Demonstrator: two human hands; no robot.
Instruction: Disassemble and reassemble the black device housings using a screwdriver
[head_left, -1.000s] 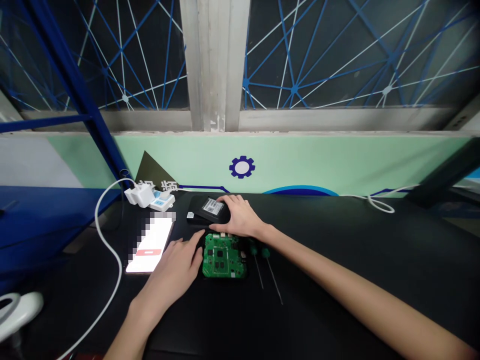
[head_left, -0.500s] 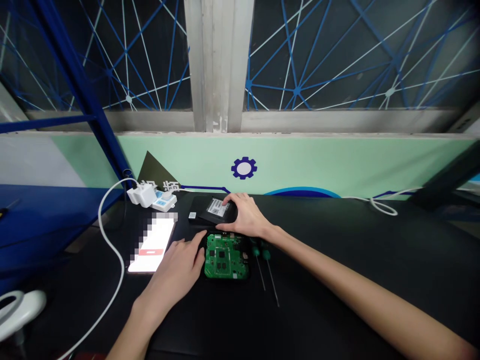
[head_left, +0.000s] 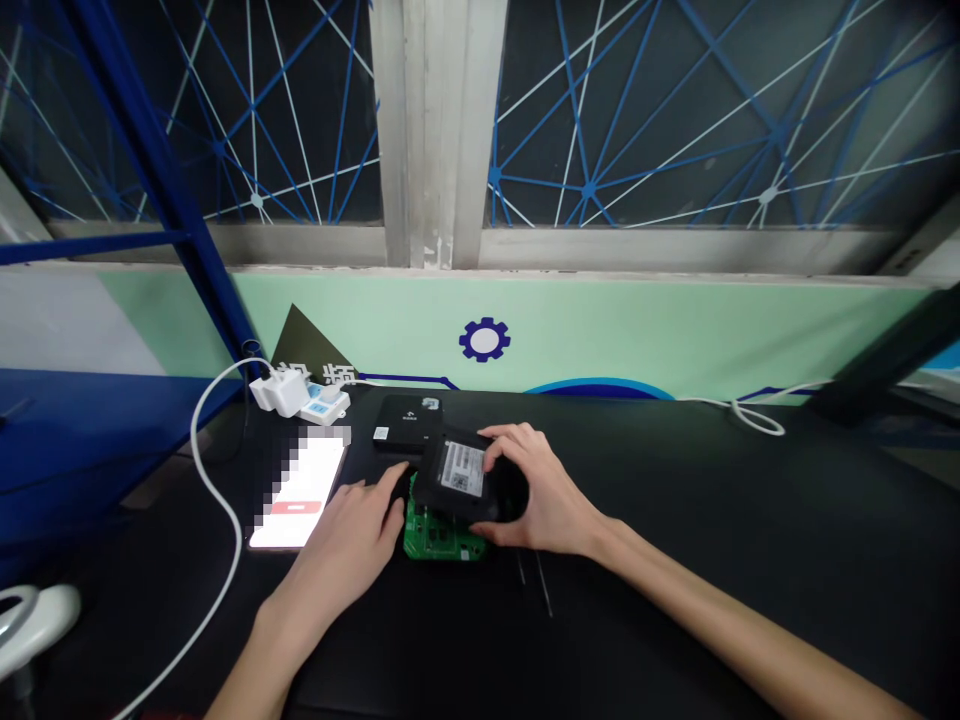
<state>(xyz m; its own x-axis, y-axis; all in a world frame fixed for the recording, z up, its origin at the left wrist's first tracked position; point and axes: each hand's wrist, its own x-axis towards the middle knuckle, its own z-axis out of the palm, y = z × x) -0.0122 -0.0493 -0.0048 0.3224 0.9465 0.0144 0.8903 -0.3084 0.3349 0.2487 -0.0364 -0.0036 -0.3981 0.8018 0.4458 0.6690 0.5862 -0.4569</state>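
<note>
Black cover [head_left: 463,468], off the box [head_left: 401,422], now overhangs the green board [head_left: 439,541], right fingers [head_left: 516,441] gripping it, left fingers [head_left: 391,481] open alongside.

Was dim over the black table [head_left: 712,610], with the phone screen [head_left: 306,482] at left glaring white and partly pixelated. Stretched wide toward the edges, darkening at far right.
</note>
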